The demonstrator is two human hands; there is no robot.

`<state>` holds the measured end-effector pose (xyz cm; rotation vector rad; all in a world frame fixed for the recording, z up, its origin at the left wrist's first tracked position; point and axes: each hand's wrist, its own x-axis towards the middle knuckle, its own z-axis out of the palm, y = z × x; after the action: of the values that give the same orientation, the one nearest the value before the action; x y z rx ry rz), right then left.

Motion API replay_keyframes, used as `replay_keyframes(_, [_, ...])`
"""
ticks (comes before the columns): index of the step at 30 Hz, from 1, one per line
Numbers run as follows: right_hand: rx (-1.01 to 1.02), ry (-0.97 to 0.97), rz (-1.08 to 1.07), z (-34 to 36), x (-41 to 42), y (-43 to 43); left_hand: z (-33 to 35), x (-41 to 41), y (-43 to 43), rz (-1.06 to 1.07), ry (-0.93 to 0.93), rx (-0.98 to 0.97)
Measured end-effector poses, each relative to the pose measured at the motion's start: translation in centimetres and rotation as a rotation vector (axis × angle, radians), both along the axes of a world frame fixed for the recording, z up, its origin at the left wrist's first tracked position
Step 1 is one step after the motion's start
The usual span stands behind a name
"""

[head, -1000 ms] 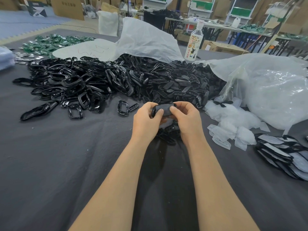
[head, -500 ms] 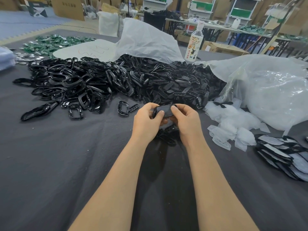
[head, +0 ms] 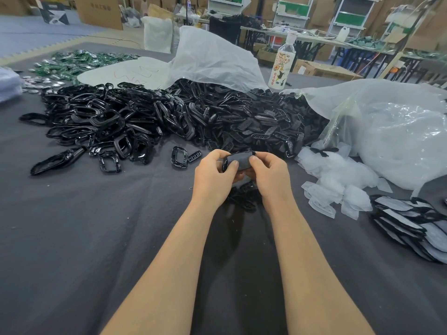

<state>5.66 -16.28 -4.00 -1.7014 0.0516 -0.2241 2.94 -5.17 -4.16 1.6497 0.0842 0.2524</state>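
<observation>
While my left hand and right hand pinch one black case together, a small stack looks done, but a big pile is left.

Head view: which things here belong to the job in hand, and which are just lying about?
In the job: black part, gripped by left hand and right hand; probably pile of black frames; clear pouches.
Lying about: bottle; green pieces; cardboard box.
</observation>
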Motion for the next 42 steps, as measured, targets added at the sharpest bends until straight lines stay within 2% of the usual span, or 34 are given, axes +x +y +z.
replay_keyframes(5, [-0.123, -0.039, 0.019, 0.03, -0.07, -0.4, 0.09, -0.22, 0.03, -0.031, 0.009, 0.053])
replay_keyframes(12, [-0.055, 0.017, 0.132, 0.13, -0.42, -0.26, -0.04, 0.0, 0.31, -0.026, 0.045, -0.02])
replay_keyframes(16, [-0.094, -0.021, 0.103, 0.24, -0.46, -0.36, -0.14, 0.11, 0.22, -0.032, 0.057, -0.076])
replay_keyframes(20, [-0.04, 0.001, 0.07, 0.27, -0.38, -0.2, -0.12, 0.18, 0.14, -0.054, 0.071, -0.133])
replay_keyframes(26, [-0.055, 0.031, 0.156, 0.36, -0.51, -0.43, -0.15, 0.42, 0.12, -0.036, 0.081, -0.05])
replay_keyframes(33, [-0.036, 0.036, 0.054, 0.24, -0.3, -0.49, -0.27, 0.15, 0.12, 0.007, 0.057, 0.031])
replay_keyframes(42, [0.027, 0.065, 0.078, 0.09, -0.26, -0.31, -0.31, 0.08, 0.22, -0.033, 0.055, -0.013])
